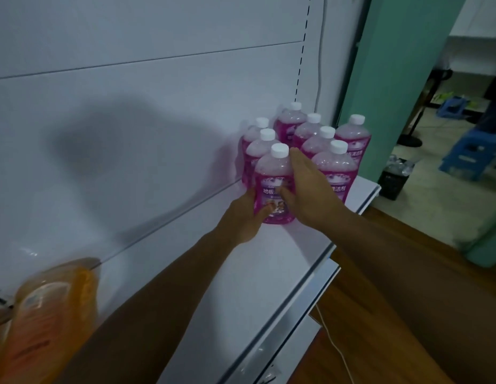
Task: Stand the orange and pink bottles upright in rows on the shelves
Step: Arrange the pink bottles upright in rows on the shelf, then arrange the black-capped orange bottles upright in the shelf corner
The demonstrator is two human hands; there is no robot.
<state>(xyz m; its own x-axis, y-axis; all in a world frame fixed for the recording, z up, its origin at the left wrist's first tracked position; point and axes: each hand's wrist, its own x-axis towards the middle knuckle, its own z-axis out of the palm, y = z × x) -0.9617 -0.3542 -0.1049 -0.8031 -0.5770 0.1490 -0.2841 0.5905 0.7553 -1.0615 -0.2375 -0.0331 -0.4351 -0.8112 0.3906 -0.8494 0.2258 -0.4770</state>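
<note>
Several pink bottles with white caps stand upright in rows at the far right end of the white shelf [282, 261]. The front pink bottle [271, 187] stands between my hands. My left hand [245, 217] grips its lower left side, thumb across the label. My right hand [302, 189] lies against its right side with fingers straight and the thumb touching the label. Another pink bottle [336, 169] stands just right of my right hand. Blurred orange bottles [47, 309] sit on the shelf at the lower left.
The shelf's white back panel [130, 120] rises behind the bottles. A metal front rail [296, 309] edges the shelf. To the right are a brown wood floor [407, 286], a green wall [402, 79], blue stools [471, 153] and a dark bin [393, 178].
</note>
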